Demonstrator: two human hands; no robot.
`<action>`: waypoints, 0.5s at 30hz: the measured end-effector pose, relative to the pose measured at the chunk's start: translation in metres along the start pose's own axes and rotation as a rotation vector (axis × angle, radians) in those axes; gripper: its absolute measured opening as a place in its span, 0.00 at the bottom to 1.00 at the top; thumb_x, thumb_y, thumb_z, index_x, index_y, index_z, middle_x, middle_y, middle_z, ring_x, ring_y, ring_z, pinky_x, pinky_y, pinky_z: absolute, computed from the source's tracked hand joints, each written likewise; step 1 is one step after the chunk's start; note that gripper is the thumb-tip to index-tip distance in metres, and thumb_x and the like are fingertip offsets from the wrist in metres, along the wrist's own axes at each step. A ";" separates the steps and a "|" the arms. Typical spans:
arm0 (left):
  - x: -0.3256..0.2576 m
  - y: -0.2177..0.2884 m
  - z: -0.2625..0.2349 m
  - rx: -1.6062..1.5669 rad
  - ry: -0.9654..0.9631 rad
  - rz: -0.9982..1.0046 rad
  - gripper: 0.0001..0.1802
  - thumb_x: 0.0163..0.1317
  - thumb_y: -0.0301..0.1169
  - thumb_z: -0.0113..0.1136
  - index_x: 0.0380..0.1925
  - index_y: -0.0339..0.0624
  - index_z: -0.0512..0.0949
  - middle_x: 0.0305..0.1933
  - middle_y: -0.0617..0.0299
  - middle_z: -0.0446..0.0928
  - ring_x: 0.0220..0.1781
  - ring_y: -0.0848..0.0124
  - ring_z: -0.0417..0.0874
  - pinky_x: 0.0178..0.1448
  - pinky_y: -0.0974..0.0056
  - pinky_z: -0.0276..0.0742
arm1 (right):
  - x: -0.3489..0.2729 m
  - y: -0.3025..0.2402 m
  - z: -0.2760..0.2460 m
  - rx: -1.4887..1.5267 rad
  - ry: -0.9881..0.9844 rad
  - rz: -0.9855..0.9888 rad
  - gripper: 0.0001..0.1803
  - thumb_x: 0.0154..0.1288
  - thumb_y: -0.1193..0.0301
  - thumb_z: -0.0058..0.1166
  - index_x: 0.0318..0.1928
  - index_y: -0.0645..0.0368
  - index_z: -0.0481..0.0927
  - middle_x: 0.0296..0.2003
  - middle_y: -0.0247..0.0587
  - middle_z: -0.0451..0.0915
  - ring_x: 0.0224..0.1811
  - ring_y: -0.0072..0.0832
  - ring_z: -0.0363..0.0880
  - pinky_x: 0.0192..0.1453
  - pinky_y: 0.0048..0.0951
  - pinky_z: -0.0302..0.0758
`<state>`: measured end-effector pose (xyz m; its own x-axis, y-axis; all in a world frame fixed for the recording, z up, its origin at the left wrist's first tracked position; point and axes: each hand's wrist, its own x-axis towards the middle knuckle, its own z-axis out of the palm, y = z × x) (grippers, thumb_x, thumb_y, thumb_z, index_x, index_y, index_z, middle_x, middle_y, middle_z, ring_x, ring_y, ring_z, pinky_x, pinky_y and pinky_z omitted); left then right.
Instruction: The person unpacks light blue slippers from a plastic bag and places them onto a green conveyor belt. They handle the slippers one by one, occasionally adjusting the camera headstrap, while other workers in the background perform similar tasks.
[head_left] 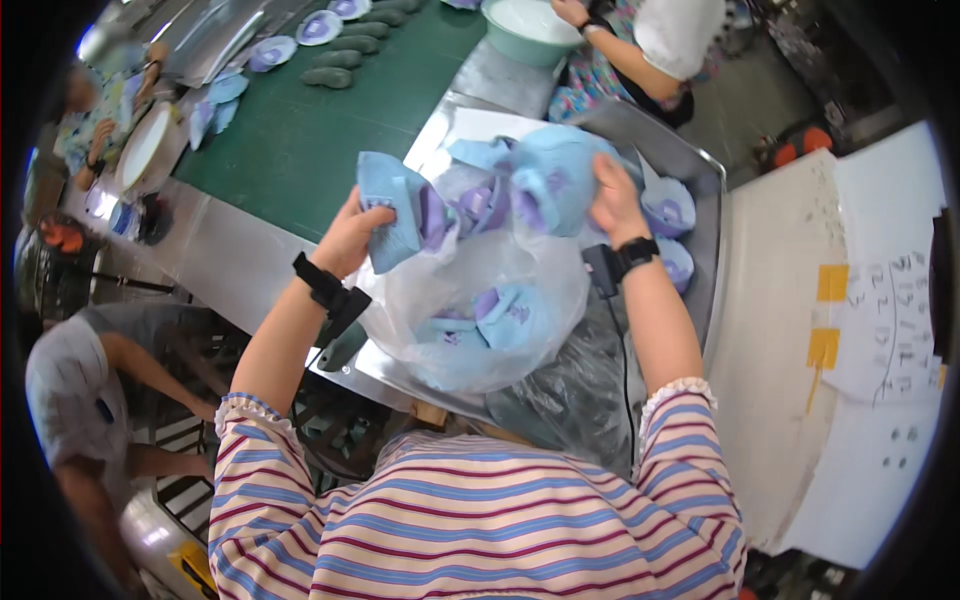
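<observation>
My left hand (pixel 350 235) is closed on a light blue fabric shoe upper (pixel 388 205) with purple lining, its thumb pressed on the outer face. On the other side, my right hand (pixel 614 200) grips a blurred light blue shoe upper (pixel 560 165) with purple marks; its far fingers are partly hidden. Between both hands, more purple-lined uppers (pixel 482 205) show over the mouth of a clear plastic bag (pixel 420 285). Inside that bag lie further blue uppers (pixel 512 315).
A metal tray (pixel 712 260) holds the bag, with round purple-and-white pieces (pixel 668 205) at its right. Dark shoe lasts (pixel 335 77) line the green tabletop (pixel 290 165). A co-worker's arm (pixel 630 50) reaches to a pale green basin (pixel 525 45). Another person (pixel 75 370) sits left.
</observation>
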<state>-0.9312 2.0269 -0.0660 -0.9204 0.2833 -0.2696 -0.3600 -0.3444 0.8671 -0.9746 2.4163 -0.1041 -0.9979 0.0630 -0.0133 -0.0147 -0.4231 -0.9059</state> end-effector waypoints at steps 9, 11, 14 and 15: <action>0.045 0.137 -0.147 0.039 0.585 0.570 0.26 0.57 0.37 0.58 0.52 0.43 0.59 0.49 0.60 0.69 0.50 0.64 0.72 0.50 0.53 0.72 | -0.052 -0.026 0.010 -0.699 0.091 -0.023 0.11 0.61 0.74 0.48 0.45 0.58 0.68 0.32 0.34 0.74 0.31 0.19 0.74 0.32 0.18 0.69; 0.046 0.189 -0.174 -0.096 0.782 0.587 0.32 0.58 0.40 0.56 0.56 0.38 0.54 0.58 0.54 0.60 0.61 0.60 0.63 0.50 0.54 0.73 | -0.070 -0.011 0.028 -0.760 -0.104 -0.014 0.08 0.61 0.75 0.48 0.41 0.60 0.70 0.31 0.34 0.75 0.33 0.20 0.75 0.35 0.20 0.71; 0.054 0.184 -0.139 0.185 0.693 0.632 0.33 0.59 0.34 0.53 0.61 0.38 0.50 0.59 0.54 0.61 0.59 0.62 0.66 0.50 0.59 0.73 | -0.106 0.003 0.063 -0.882 -0.271 0.077 0.03 0.58 0.76 0.49 0.33 0.62 0.74 0.29 0.38 0.77 0.33 0.26 0.77 0.38 0.24 0.73; 0.058 0.162 -0.119 0.389 0.542 0.558 0.29 0.59 0.32 0.52 0.59 0.37 0.55 0.56 0.56 0.65 0.56 0.65 0.69 0.49 0.62 0.73 | -0.116 0.010 0.072 -1.033 -0.393 -0.162 0.03 0.56 0.76 0.50 0.32 0.62 0.74 0.29 0.40 0.77 0.32 0.30 0.77 0.38 0.27 0.73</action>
<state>-1.0606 1.8808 0.0091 -0.9285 -0.3348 0.1608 0.1520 0.0526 0.9870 -0.8634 2.3397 -0.0816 -0.9421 -0.3181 0.1061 -0.2695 0.5300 -0.8040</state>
